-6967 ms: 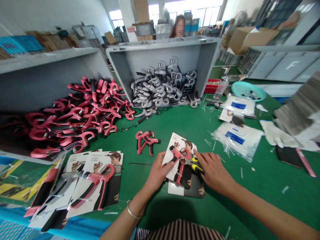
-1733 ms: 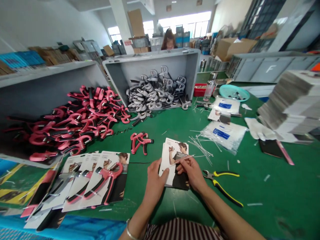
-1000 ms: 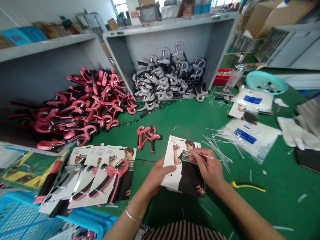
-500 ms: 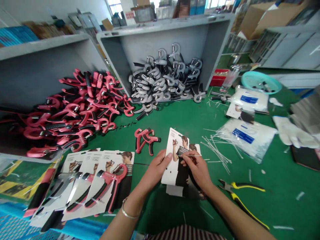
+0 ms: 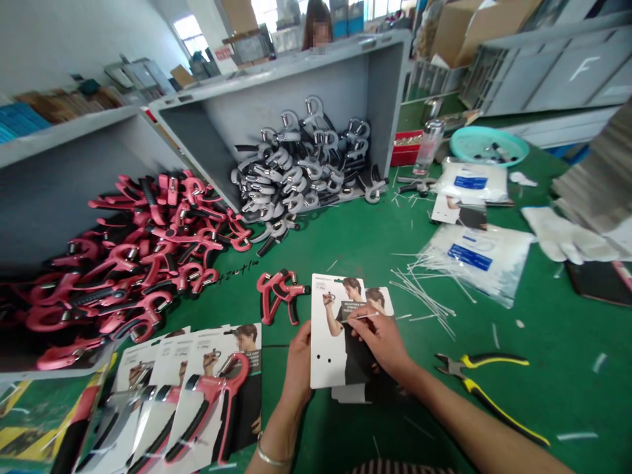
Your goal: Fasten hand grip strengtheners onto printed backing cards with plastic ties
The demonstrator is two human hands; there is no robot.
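Note:
My left hand (image 5: 297, 363) is at the left edge of a printed backing card (image 5: 323, 329), its fingers partly hidden behind it. The card is tilted up, showing two small holes low on its left side. In my right hand (image 5: 384, 339) a thin white cable tie (image 5: 368, 316) is pinched across the front of the card. A second card (image 5: 380, 297) lies underneath, mostly covered. Just left of the cards sits a red and black hand grip strengthener (image 5: 281, 296). Cards with strengtheners on them (image 5: 210, 395) overlap at the lower left.
Red strengtheners (image 5: 162, 243) spill from a bin at left; grey ones (image 5: 301, 164) fill another grey bin (image 5: 316, 82). At right are loose cable ties (image 5: 427, 296), a bag of ties (image 5: 498, 276), yellow-black pliers (image 5: 481, 375), white gloves (image 5: 567, 237) and a teal tray (image 5: 464, 141). A person is behind the bins.
My left thumb has left the card's front and the hand has slid behind its left edge. The card is turned more squarely toward me. My right hand still pinches the tie; the view has shifted.

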